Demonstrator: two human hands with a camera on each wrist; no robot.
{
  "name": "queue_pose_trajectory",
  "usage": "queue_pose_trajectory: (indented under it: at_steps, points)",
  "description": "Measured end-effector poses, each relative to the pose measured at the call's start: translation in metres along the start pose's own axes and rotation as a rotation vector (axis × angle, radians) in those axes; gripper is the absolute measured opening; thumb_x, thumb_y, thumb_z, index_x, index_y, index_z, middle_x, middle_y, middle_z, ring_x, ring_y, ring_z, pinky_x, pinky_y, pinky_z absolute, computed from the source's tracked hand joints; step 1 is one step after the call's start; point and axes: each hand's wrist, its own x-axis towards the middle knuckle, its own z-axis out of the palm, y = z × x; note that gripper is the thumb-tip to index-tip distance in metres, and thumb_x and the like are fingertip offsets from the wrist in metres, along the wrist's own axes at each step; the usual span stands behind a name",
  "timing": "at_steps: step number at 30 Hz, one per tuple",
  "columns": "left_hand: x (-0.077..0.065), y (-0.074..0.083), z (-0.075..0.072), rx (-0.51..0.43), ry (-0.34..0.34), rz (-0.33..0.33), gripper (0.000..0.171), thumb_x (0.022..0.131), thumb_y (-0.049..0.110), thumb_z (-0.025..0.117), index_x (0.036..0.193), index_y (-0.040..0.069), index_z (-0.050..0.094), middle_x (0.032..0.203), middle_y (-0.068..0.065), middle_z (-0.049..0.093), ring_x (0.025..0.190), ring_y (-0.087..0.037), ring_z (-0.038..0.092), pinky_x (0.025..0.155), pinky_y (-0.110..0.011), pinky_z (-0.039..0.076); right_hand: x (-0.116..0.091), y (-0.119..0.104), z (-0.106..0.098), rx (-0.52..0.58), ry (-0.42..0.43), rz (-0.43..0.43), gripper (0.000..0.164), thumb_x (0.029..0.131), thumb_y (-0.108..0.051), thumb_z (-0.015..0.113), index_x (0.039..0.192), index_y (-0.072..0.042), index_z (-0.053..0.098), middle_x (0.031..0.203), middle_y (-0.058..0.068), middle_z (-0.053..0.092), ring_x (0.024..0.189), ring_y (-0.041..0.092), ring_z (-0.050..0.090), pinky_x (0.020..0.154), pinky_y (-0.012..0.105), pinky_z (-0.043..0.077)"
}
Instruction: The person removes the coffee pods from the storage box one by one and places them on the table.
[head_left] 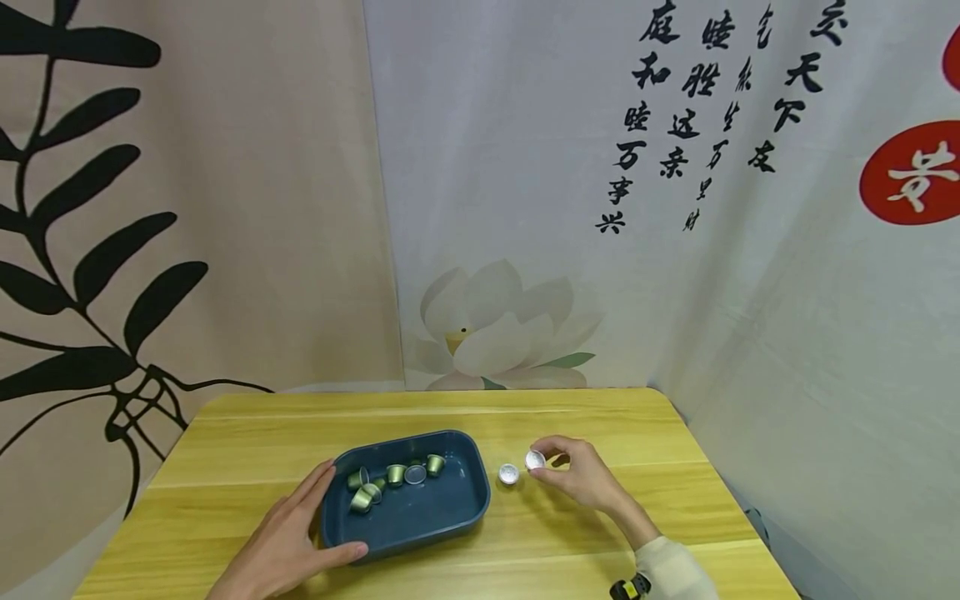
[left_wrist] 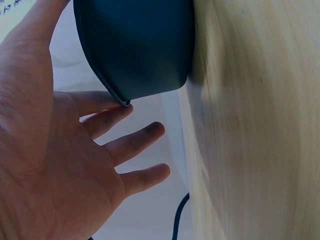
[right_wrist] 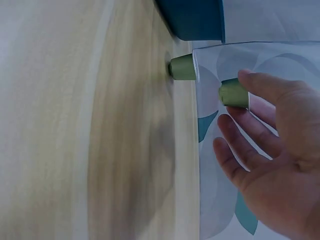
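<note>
At the near edge of the head view, a pale sleeve and a dark wrist device show on the right arm. I find the left hand open, its fingers straight and spread; the fingertips touch the left end of a blue tray, the thumb its near rim. I log the tray as resting on the wooden table, slightly askew.

Inside it lie several green capsules, mostly toward the far and left parts; some overlap, so I cannot certify a count. Right of the tray, well apart from the left hand, the right hand pinches a held capsule between thumb and fingers, raised off the table with its wide white end up. Just beside it, a standing capsule rests upright on its narrow end, between tray and hand.

Beyond the table's far edge, I note two hanging cloths: a beige cloth with a dark plant print, and a pale cloth bearing a lotus print, black characters and a red oval.
</note>
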Motion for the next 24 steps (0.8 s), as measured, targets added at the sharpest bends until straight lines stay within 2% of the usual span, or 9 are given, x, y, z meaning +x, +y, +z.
queue_pose_trajectory:
  at_steps: [7,14,24]
  points:
    - [0.0,0.0,0.0,0.0,0.002,0.007,0.138,0.086,0.079,0.084,0.18,0.001,0.019,0.187,-0.029,0.019,0.16,-0.063,0.043,0.119,-0.083,0.045,0.001,0.006,0.004,-0.004,-0.026,0.026,0.029,0.105,-0.026,0.084,0.13,-0.012,0.079,0.121,0.0,0.082,0.112,0.021,0.074,0.094,0.027,0.064]
    - [0.0,-0.001,0.0,0.0,-0.001,0.005,0.139,0.086,0.079,0.084,0.18,0.001,0.019,0.187,-0.029,0.019,0.16,-0.062,0.044,0.119,-0.083,0.046,0.0,0.01,0.008,-0.028,-0.03,0.007,0.027,0.103,-0.02,0.085,0.126,-0.008,0.08,0.118,0.003,0.083,0.109,0.021,0.075,0.089,0.026,0.064]
    - [-0.001,-0.001,0.0,-0.004,0.002,0.017,0.138,0.087,0.079,0.084,0.18,0.001,0.02,0.187,-0.029,0.019,0.159,-0.062,0.045,0.119,-0.082,0.046,0.002,0.016,0.012,-0.058,-0.052,0.019,0.025,0.104,-0.019,0.083,0.128,-0.009,0.08,0.117,0.001,0.082,0.109,0.019,0.074,0.088,0.024,0.064]
